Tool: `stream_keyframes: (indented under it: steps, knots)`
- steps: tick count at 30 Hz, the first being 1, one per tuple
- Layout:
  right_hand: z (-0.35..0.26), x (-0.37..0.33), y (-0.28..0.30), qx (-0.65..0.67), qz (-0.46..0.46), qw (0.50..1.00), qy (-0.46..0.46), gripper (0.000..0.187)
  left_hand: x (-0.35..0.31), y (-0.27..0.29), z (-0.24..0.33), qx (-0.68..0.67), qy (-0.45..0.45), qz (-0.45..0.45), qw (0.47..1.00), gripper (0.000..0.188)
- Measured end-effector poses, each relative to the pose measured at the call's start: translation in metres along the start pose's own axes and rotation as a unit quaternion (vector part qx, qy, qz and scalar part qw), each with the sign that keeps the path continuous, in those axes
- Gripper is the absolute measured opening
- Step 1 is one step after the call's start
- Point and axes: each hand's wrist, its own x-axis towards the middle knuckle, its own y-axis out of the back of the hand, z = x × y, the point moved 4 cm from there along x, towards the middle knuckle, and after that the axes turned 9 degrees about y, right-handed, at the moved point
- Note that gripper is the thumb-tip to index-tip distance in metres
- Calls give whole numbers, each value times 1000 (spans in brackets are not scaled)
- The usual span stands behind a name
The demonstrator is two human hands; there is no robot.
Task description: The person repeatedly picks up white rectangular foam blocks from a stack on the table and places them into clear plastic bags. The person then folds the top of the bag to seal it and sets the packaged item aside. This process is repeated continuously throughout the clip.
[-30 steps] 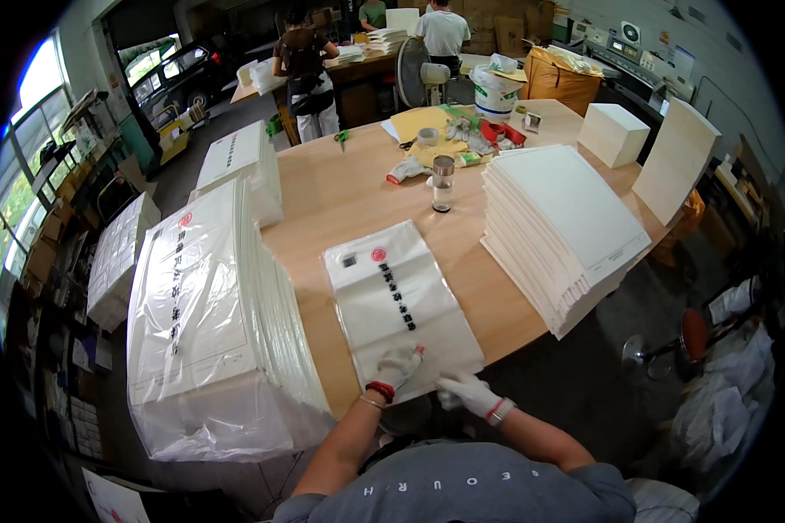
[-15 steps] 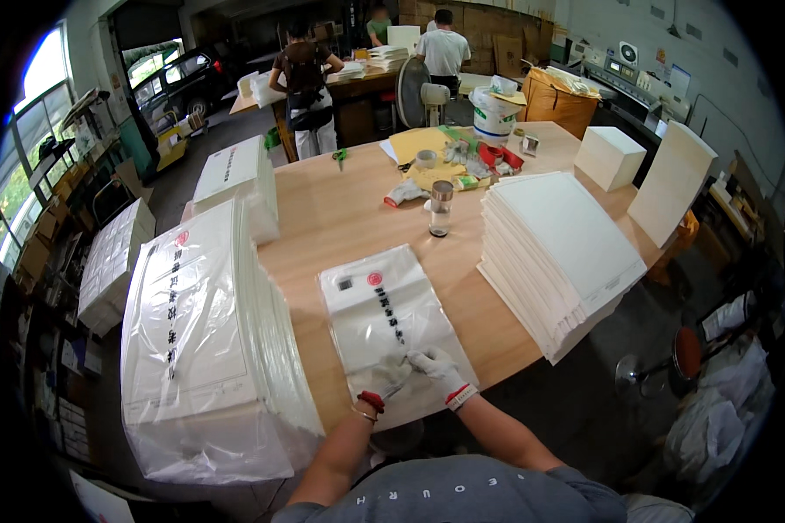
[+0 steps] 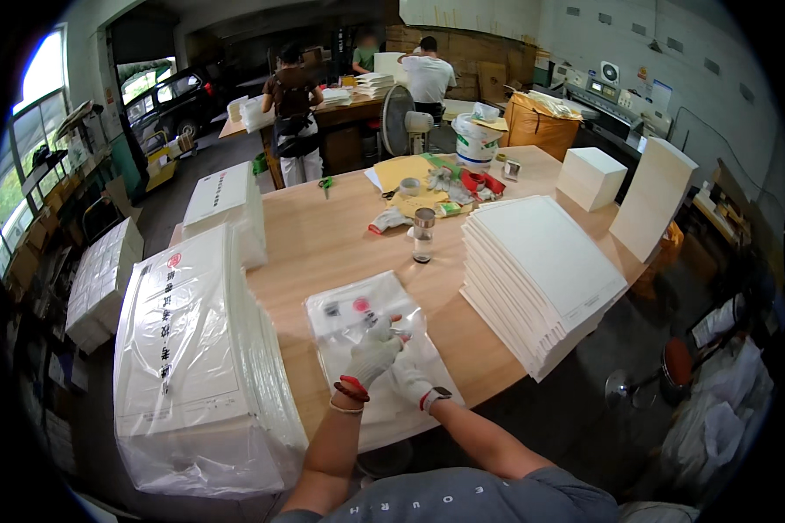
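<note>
My hands wear white gloves with red cuffs and bare fingertips, and they meet over a flat clear plastic bag (image 3: 331, 336) with a round red mark and dark print. My left hand (image 3: 371, 356) is above the bag's middle, its fingertips stretched apart. Close beside it on the right, my right hand (image 3: 410, 379) has its fingers drawn together against the left fingertips; whatever they pinch is hidden. The bag lies on the wooden table (image 3: 296, 218) and its near part is under my hands and wrists.
Left stands a tall plastic-wrapped paper stack (image 3: 187, 349), with another wrapped stack (image 3: 224, 209) behind. A white paper stack (image 3: 541, 261) is at right. A glass bottle (image 3: 423, 235), green scissors (image 3: 325, 185) and a white bucket (image 3: 478, 139) stand farther back. Co-workers (image 3: 427, 78) are beyond a fan.
Both hands have moved up from the bag's near end toward its printed middle. My left hand has turned, its fingertips now pointing away and right. The whole view has shifted slightly.
</note>
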Motion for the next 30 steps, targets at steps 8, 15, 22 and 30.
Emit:
stream_keyframes:
  steps: [8,15,22,30]
  knots:
    - [-28,-62,262,-33,171,967,188,16,-62,6,17,327,-257,312,854,47]
    - [73,-89,386,-138,22,985,-96,37,-104,-25,52,136,-356,198,903,41]
    - [19,-99,360,-356,97,914,170,15,-107,-140,60,-359,-41,-325,874,37]
    - [26,-183,314,502,39,855,-122,38,-129,-111,56,-314,91,-316,891,47]
